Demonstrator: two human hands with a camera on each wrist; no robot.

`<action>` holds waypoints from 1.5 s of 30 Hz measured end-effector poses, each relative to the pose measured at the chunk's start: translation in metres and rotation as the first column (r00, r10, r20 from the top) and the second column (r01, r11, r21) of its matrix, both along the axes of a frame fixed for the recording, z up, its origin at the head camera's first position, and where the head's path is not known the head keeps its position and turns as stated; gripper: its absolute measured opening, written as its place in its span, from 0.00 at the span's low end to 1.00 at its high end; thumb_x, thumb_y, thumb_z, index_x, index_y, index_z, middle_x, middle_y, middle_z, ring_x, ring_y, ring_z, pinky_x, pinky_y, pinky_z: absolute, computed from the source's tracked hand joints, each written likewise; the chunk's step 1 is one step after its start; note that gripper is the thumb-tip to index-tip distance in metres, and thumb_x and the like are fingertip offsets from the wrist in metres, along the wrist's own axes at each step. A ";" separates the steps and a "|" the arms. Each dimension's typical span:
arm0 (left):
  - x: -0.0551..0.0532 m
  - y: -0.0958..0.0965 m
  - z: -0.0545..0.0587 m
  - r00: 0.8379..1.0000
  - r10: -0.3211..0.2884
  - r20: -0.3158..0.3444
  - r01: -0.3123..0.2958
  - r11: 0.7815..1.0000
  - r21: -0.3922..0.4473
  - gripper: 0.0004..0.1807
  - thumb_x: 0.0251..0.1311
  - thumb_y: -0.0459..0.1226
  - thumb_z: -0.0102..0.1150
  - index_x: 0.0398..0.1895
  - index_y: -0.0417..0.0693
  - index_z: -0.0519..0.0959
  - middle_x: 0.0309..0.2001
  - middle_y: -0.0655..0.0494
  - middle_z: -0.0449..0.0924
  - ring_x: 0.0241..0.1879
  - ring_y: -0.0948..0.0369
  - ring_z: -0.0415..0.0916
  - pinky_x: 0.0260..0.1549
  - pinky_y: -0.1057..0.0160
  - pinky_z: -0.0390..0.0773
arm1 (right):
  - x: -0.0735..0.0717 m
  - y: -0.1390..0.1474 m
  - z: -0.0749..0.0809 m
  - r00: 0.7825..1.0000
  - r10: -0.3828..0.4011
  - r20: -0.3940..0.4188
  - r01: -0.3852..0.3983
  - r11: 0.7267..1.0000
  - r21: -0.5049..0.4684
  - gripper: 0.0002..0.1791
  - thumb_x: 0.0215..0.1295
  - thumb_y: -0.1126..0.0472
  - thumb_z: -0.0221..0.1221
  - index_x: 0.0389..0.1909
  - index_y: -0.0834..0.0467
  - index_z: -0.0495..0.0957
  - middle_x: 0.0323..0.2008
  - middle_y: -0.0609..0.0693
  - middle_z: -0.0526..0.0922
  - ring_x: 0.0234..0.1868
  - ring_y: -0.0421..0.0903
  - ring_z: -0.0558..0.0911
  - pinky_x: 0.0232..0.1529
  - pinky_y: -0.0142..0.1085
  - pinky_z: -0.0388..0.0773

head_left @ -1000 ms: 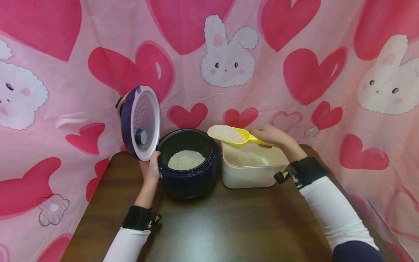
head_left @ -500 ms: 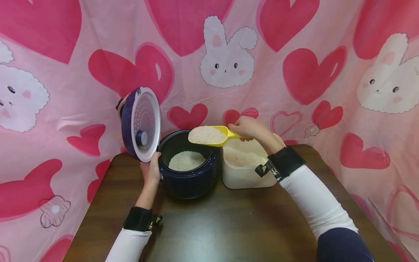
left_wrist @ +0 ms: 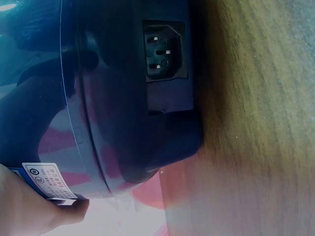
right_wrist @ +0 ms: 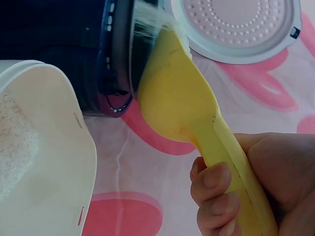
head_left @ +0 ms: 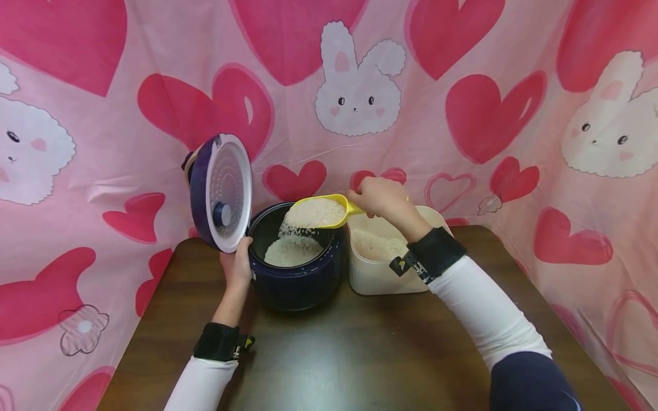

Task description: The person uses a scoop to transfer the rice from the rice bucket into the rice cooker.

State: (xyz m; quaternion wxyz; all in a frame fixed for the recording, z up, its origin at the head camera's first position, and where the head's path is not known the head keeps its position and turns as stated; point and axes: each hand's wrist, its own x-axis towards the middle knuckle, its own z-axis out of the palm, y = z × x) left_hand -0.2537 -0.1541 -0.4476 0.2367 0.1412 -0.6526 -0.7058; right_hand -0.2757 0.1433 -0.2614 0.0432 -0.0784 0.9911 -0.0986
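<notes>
My right hand (head_left: 380,197) grips the handle of a yellow scoop (right_wrist: 177,98) heaped with rice (head_left: 315,212). The scoop tilts over the open rice cooker (head_left: 295,291), and grains fall from its tip onto the rice (head_left: 292,252) in the dark inner pot. At the cooker's left side, my left hand (head_left: 237,268) holds the lower edge of the raised lid (head_left: 226,188), thumb near the rim. Its other fingers are mostly hidden. In the left wrist view, part of this hand shows beside a white label (left_wrist: 49,179) on the dark blue casing.
A cream bin (head_left: 385,277) holding more rice stands right of the cooker, under my right forearm. Both containers sit on a brown wooden table (head_left: 329,354). A pink cloth (head_left: 288,131) with hearts and rabbits hangs behind. The cooker's power socket (left_wrist: 165,51) has no plug.
My right hand has carried the loaded scoop left from above the bin to over the cooker and tilted it, so rice now pours out. The left hand and lid have stayed put.
</notes>
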 end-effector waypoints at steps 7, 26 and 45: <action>0.000 0.001 0.000 1.000 -0.005 0.011 0.005 1.000 -0.013 0.19 0.61 0.40 0.59 0.53 0.41 0.75 0.49 0.51 0.76 0.47 0.61 0.68 0.53 0.70 0.65 | 0.001 -0.004 -0.006 0.994 0.005 -0.113 -0.001 0.999 0.034 0.27 0.75 0.44 0.50 0.19 0.55 0.77 0.20 0.51 0.81 0.25 0.50 0.81 0.26 0.41 0.74; 0.000 0.000 0.003 0.999 -0.008 0.032 0.008 1.000 0.000 0.25 0.60 0.40 0.60 0.60 0.39 0.74 0.54 0.49 0.76 0.50 0.61 0.69 0.55 0.69 0.65 | 0.004 -0.019 -0.011 0.938 0.019 -0.347 0.028 0.991 0.129 0.26 0.75 0.46 0.52 0.19 0.57 0.73 0.20 0.53 0.74 0.27 0.55 0.78 0.29 0.45 0.79; 0.000 0.000 0.001 1.000 -0.002 0.015 0.002 1.000 0.002 0.22 0.61 0.40 0.60 0.56 0.40 0.74 0.51 0.52 0.76 0.48 0.61 0.68 0.54 0.69 0.65 | 0.006 -0.025 -0.015 0.907 0.002 -0.420 0.082 0.980 0.182 0.28 0.77 0.45 0.50 0.22 0.60 0.78 0.23 0.56 0.80 0.31 0.60 0.82 0.31 0.50 0.81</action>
